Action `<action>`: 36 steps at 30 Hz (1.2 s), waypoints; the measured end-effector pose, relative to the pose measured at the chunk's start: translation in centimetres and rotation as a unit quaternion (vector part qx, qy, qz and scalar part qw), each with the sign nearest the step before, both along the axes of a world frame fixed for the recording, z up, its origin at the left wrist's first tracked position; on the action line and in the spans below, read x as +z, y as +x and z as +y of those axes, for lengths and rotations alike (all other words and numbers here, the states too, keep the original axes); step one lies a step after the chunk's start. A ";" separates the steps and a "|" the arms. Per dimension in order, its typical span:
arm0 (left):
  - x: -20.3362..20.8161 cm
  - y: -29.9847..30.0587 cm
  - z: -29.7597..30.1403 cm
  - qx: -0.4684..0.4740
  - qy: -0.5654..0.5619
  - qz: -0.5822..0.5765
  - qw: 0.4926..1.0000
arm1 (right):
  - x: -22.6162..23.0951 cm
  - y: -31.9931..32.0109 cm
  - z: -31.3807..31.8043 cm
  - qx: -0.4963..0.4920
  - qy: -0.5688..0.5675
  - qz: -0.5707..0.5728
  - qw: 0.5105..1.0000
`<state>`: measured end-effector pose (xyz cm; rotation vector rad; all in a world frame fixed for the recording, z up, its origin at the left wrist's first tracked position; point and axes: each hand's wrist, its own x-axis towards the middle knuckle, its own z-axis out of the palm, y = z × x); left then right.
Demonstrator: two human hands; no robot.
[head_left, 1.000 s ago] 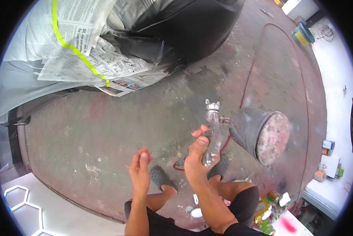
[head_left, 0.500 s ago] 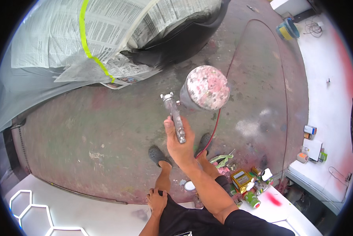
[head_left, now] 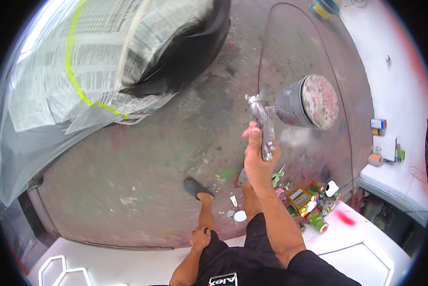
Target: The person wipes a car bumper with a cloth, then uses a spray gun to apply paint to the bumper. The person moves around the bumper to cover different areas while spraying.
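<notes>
My right hand [head_left: 260, 164] is closed round the handle of a metal spray gun [head_left: 257, 108], held out in front of me above the floor. The gun's grey paint cup [head_left: 290, 106] leans to the right, and its lid [head_left: 321, 101] is spotted pink and white. On my left leg, at the edge of the dark shorts [head_left: 209, 260], rests my left hand [head_left: 200, 239]; it holds nothing, and its fingers lie against the leg. Far left of the gun stands a rounded form masked with newspaper [head_left: 99, 66], with yellow-green tape [head_left: 70, 64] and clear plastic sheeting [head_left: 9, 157].
A thin hose [head_left: 337, 71] loops over the stained floor [head_left: 142, 162]. At the right lie several cans and bottles, among them a gold tin [head_left: 299, 199] and a green can [head_left: 317, 222]. A bucket [head_left: 324, 8] stands at the far right, beside a white ledge [head_left: 381, 71].
The spray gun has moved right in my right hand, and its cup has tipped further to the right. My left hand stays on my leg. The view has shifted.
</notes>
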<state>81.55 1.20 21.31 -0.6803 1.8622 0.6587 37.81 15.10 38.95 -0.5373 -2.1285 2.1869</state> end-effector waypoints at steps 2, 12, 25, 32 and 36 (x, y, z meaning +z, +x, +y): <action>-2.2 2.5 -0.3 -0.023 0.035 0.025 0.999 | -0.1 1.0 3.5 0.048 0.007 -0.017 0.999; 2.7 -4.5 5.8 -0.139 0.030 0.043 0.989 | -0.8 2.3 19.2 0.084 0.001 -0.067 0.994; 9.6 -26.6 15.6 -0.165 0.004 0.138 0.977 | 0.5 -4.7 32.0 0.169 0.074 -0.086 0.979; 10.0 -37.9 20.8 -0.207 -0.018 0.142 0.968 | -2.0 -14.2 30.3 0.141 0.070 0.043 0.987; 5.2 -43.1 23.0 -0.210 0.002 0.115 0.971 | -4.8 -23.1 26.3 0.144 -0.015 0.069 0.987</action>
